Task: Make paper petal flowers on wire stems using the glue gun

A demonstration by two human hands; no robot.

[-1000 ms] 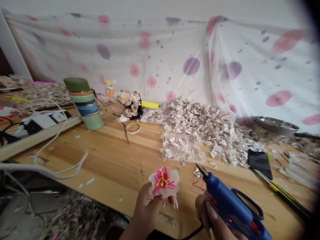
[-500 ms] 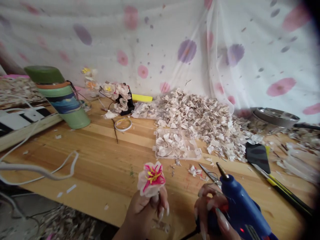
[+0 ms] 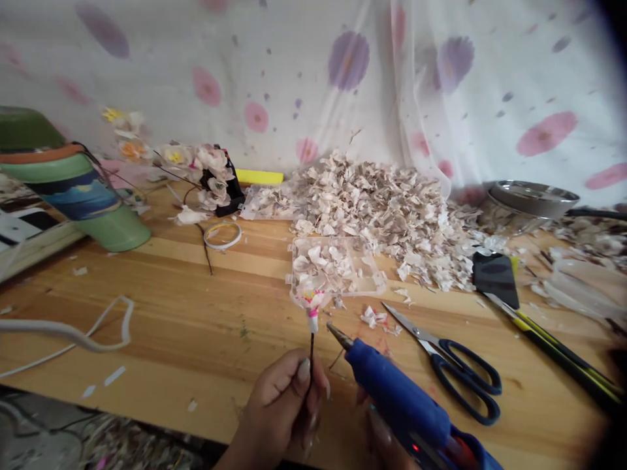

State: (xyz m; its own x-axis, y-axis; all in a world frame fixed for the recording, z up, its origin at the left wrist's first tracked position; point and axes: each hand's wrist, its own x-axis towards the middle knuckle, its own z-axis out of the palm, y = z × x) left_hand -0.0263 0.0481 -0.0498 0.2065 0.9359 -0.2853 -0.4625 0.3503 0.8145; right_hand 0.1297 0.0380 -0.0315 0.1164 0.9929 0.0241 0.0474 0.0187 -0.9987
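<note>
My left hand (image 3: 281, 398) pinches the thin dark stem of an artificial flower (image 3: 312, 312), which stands upright with its pale petals and pink and yellow centre at the top. In my right hand (image 3: 379, 427) is a blue hot glue gun (image 3: 399, 391), its red light lit. The gun's metal nozzle points up and left, close beside the base of the flower; whether it touches is hard to tell. Much of my right hand is hidden behind the gun. Just beyond the flower lies a clear plastic box (image 3: 379, 282) holding loose pale petals.
Scissors (image 3: 465, 372) and a black-yellow utility knife (image 3: 548, 343) lie at right. A large heap of petals (image 3: 372, 196) fills the back, with a metal-rimmed bowl (image 3: 533, 196) beside it. Finished flowers (image 3: 210, 166), a tape roll (image 3: 223, 236) and a green tumbler (image 3: 112, 222) are left.
The flower has turned from facing me to upright, side-on, with its stem showing. The glue gun has moved left to the flower's base, uncovering the scissors. The view has shifted right and down.
</note>
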